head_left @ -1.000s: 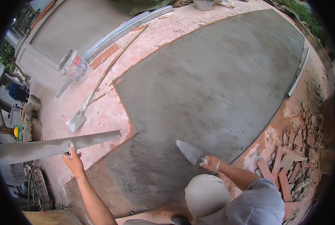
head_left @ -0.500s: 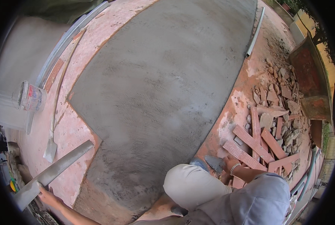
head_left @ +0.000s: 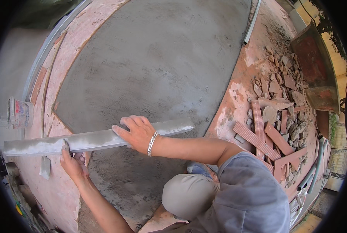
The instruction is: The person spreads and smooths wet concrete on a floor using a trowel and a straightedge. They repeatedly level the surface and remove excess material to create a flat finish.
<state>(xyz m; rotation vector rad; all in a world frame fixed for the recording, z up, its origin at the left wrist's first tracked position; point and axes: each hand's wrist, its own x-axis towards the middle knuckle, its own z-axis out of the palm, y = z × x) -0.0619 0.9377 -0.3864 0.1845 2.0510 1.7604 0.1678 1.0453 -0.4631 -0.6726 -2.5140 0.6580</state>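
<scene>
A long grey screed straightedge, smeared with cement, lies crosswise in front of me above the near part of the fresh mortar bed. My left hand is closed on its lower edge, left of the middle, with the thumb on the near face. Farther right, my right hand is closed over the top edge, its fingers draped across. A chain bracelet circles the right wrist. The bare knee-side ground to the right is partly hidden by my right arm.
At right lie ribbed red tile strips and a heap of rubble, with a rusty metal sheet behind. A bucket and a long-handled shovel are at left. A metal bar borders the mortar's far right.
My left hand has brought the straightedge right, turning it nearly level across my front. My right hand has left the trowel by the tile strips and taken hold of the straightedge.
</scene>
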